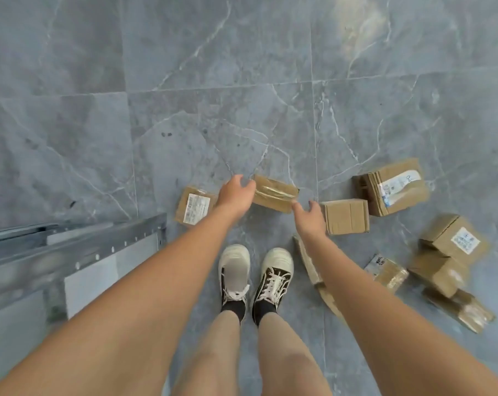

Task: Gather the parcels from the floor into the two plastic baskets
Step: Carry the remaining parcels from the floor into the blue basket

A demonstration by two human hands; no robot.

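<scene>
Both hands are down at floor level, reaching for the taped parcel (275, 192) lying dead ahead of the shoes (253, 277). Left hand (236, 194) curls its fingers over the parcel's left end, right hand (310, 215) comes in at the near right corner with fingers spread, so the two are apart and bracketing the box from either side, a sensible two-handed pinch for something flat and slick with tape. Whether either palm has actually clamped yet, I cannot tell; the fingertips look to be touching cardboard, but the box sits flat on the grey marble floor (185, 81), not lifted. Now the count: a labelled parcel (193, 205) just left of the left wrist, a plain brown parcel (346, 215) right beside the right hand, a bigger box with a blue-and-white label (393, 187) behind that, and a jumbled heap (448, 264) further right of perhaps four, blurred and overlapping, so that figure is loose. One more flat piece (308, 258) lies under the right forearm. Call it nine parcels, all on the floor. Baskets in view: zero, neither plastic basket shows. Only a grey metal rack (79, 247) sits at lower left. Plenty of gathering left, by my reckoning.
</scene>
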